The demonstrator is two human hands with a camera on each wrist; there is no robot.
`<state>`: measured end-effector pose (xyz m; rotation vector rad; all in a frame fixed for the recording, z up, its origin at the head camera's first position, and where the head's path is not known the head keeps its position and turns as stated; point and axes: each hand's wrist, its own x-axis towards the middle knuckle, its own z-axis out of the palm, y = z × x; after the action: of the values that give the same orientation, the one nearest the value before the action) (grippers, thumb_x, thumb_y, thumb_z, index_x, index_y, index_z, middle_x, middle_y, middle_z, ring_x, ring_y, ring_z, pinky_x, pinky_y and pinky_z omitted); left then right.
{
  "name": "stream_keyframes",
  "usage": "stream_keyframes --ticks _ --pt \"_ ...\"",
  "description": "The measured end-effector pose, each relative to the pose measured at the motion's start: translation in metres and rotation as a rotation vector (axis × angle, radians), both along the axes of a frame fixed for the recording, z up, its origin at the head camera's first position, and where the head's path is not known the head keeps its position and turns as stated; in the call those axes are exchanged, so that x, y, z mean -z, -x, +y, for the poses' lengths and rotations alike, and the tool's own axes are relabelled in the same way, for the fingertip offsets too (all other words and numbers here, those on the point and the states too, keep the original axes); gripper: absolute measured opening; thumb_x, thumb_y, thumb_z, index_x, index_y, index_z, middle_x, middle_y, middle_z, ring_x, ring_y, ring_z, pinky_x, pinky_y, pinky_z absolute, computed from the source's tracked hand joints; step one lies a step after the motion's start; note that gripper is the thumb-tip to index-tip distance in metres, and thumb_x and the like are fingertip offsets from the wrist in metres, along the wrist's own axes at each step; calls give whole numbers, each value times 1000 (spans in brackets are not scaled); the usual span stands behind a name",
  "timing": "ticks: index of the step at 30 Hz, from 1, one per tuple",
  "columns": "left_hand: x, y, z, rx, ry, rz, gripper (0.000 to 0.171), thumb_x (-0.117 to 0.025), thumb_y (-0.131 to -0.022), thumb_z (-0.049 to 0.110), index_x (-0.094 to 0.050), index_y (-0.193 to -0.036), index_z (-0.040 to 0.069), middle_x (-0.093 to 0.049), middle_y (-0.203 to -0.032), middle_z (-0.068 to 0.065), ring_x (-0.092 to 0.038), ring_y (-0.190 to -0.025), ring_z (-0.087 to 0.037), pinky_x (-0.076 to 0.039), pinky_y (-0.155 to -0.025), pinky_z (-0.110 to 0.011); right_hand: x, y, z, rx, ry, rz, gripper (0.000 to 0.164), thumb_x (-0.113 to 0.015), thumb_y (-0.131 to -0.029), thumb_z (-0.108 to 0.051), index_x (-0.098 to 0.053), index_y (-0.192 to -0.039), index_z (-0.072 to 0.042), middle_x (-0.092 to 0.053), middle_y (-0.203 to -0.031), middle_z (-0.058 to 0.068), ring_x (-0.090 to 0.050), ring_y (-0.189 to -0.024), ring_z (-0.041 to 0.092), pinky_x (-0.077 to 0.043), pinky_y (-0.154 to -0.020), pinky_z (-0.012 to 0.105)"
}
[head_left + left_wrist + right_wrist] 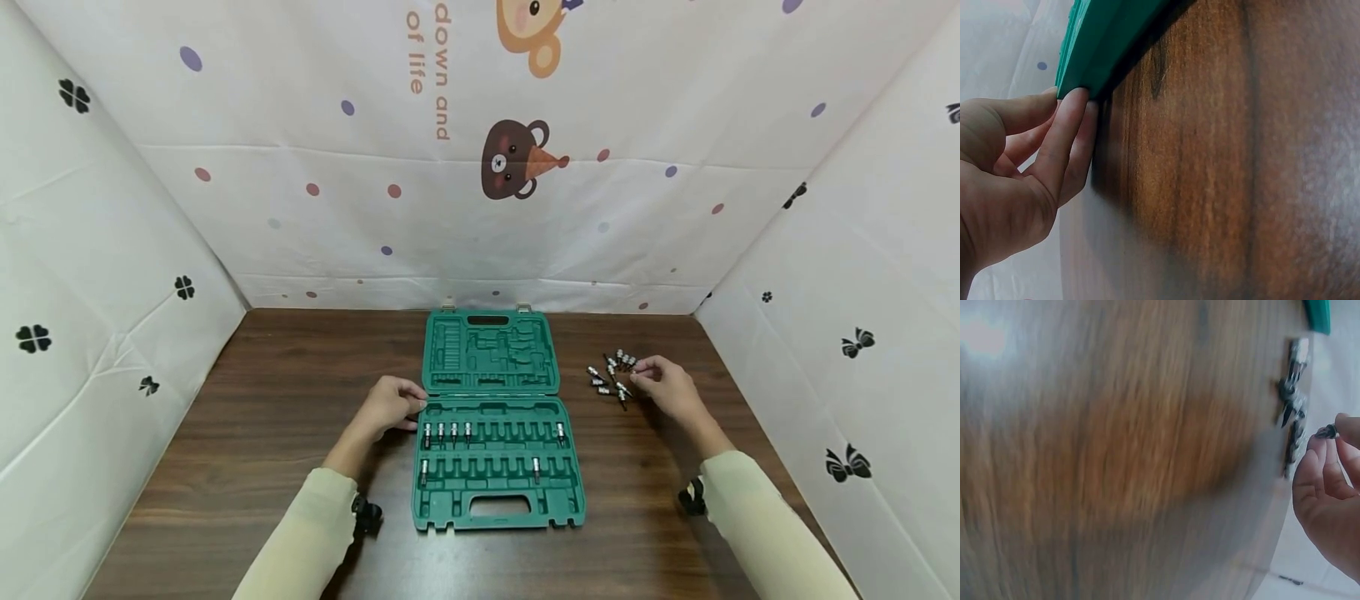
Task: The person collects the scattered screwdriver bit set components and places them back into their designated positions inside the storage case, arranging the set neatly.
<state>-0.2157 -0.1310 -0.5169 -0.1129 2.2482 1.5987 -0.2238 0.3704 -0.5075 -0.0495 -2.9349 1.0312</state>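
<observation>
A green plastic tool case [442, 507] lies open flat on the table, its lid [491, 384] toward the back wall. Several silver-and-black bit sockets [453, 433] stand in the upper row of slots, most at the left and one at the right end. The lower row holds two. My left hand [390, 406] pinches the case's left edge near the hinge, thumb above and fingers at the side [1069, 115]. Over the loose pile of bit sockets [611, 371] right of the case, my right hand [666, 388] pinches one small bit socket [1326, 432] between thumb and fingertips.
Dark wood-grain table [300, 392] surrounds the case. White printed cloth [450, 225] hangs at the back, with similar cloth on both sides. Metal latches [523, 307] sit at the lid's far edge, close to the back cloth.
</observation>
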Motion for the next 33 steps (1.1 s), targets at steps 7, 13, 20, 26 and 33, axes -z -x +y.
stream_keyframes --ticks 7,13,20,26,33 --pt "-1 0 0 -1 -1 -6 14 -65 -100 2 -73 -111 -1 -68 -111 -18 -69 -96 -25 -66 -68 -37 -6 -4 -17 -43 230 -56 29 -67 -103 -17 -62 -119 7 -69 -109 20 -66 -89 9 -59 -71 19" --pt "-1 0 1 -3 -1 -7 14 -66 -100 2 -73 -111 -2 -68 -108 -18 -69 -93 -25 -65 -67 -37 -14 -8 -34 -86 388 -121 35 -66 -103 -16 -59 -124 12 -67 -111 20 -66 -91 12 -62 -79 28" --pt "-2 0 1 -2 -1 -3 14 -66 -100 2 -73 -111 -2 -68 -111 -18 -69 -95 -26 -65 -67 -37 -21 -11 -57 -143 467 -190 31 -65 -103 -14 -59 -123 9 -67 -116 24 -68 -93 12 -63 -84 31" --pt "-1 -1 0 -1 -2 -3 14 -65 -100 2 -73 -112 -2 -67 -114 -18 -69 -96 -26 -65 -68 -37 -26 -15 -78 -206 538 -204 34 -66 -103 -13 -57 -126 11 -64 -120 28 -69 -95 13 -63 -89 37" --pt "-2 0 0 2 1 -8 14 -65 -100 2 -73 -112 -2 -68 -114 -18 -69 -96 -26 -65 -68 -37 -29 -17 -101 -262 565 -243 34 -65 -103 -14 -59 -126 10 -64 -122 30 -68 -98 16 -61 -94 45"
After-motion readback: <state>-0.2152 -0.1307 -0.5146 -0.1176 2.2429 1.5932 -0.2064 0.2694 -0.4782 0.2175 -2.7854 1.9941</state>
